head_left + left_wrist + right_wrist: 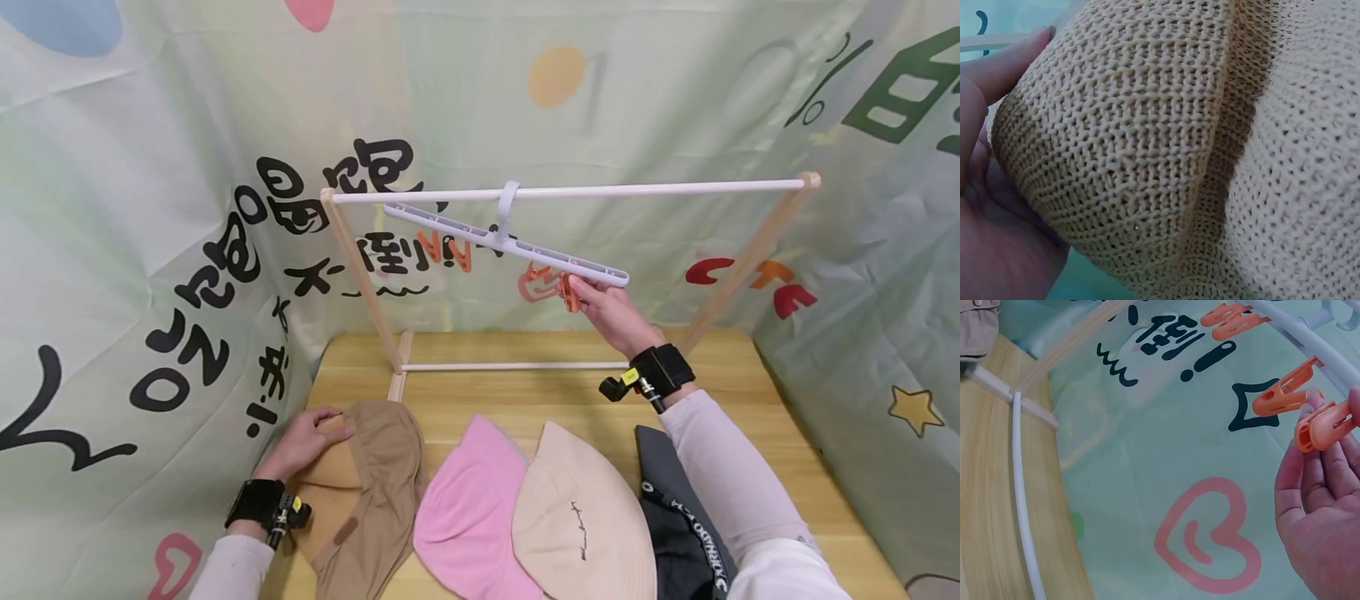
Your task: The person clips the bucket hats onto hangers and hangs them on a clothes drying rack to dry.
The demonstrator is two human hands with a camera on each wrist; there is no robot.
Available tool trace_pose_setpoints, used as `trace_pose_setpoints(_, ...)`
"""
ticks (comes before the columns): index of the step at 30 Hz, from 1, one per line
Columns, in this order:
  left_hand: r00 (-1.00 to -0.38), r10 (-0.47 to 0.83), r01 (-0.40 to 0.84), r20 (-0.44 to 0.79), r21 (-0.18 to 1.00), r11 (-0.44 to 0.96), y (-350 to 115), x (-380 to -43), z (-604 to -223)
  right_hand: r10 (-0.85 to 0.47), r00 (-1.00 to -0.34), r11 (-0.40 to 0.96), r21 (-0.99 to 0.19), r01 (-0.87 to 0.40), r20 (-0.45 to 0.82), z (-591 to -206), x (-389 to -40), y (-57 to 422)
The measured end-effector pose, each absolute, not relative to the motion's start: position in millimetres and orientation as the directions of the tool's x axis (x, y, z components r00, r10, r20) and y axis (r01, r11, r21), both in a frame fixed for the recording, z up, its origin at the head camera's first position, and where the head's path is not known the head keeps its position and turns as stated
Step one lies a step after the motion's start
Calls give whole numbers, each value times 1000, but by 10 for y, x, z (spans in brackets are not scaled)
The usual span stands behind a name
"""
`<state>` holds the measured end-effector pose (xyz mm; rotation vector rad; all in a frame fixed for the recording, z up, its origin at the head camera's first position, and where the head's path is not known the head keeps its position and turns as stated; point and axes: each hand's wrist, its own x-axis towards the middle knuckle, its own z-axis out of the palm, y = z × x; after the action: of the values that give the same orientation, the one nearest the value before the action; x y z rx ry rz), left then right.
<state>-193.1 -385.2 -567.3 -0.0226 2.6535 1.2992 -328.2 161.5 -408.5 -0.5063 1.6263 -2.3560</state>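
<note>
In the head view my left hand (303, 442) pinches the far edge of a brown hat (390, 450) that has a lighter tan part. Close-knit tan fabric (1129, 131) fills most of the left wrist view, with the left hand (1004, 244) at its edge. My right hand (618, 317) pinches an orange clip (570, 293) under the right end of a pale lilac hanger (450, 227). The right wrist view shows that clip (1329, 428) between thumb and fingers of the right hand (1316, 494). The hanger tilts down to the right.
The hanger hooks over the white top bar (637, 191) of a wooden rack (363, 283). More orange clips (1235, 322) hang along it. On the wooden table (510, 392) lie a pink hat (468, 508), a cream hat (585, 517) and a black item with lettering (678, 517).
</note>
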Motion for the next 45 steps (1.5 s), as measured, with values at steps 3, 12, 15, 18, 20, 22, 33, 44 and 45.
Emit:
trace_pose_setpoints(3,-985,70,-81,-159,778,623,-3817,-1946,-5646,-361,-921,-372,-928,-1,146,-4083,-3290,1616)
trace_pose_setpoints(12,-983,118,-38,-140,787,616,-3694,-2028,-5437,-324,-933,-420,-907,-3,153,-4049,-3298,1629)
trace_pose_setpoints(15,-983,129,-18,-129,770,638,-3665,-2066,-5320,-330,-930,-417,-909,-9,161,-4010,-3326,1640)
trace_pose_setpoints(18,-988,126,14,-89,761,649,-3640,-2110,-5199,-346,-919,-419,-908,-29,189,-3948,-3392,1632)
trace_pose_setpoints(20,-989,136,44,-59,757,652,-3615,-2138,-5129,-349,-914,-417,-908,-46,207,-3908,-3437,1623)
trace_pose_setpoints(22,-988,149,68,-40,753,655,-3587,-2161,-5084,-338,-917,-415,-908,-54,209,-3882,-3465,1620)
trace_pose_setpoints(33,-974,226,168,14,715,678,-3440,-2102,-4929,-311,-935,-335,-940,-59,169,-3971,-3376,1647)
trace_pose_setpoints(44,-958,265,271,108,644,716,-3329,-2170,-4565,-246,-954,-259,-960,-103,168,-4025,-3328,1618)
trace_pose_setpoints(45,-956,269,278,114,636,720,-3310,-2169,-4558,-243,-956,-261,-960,-100,166,-4030,-3319,1610)
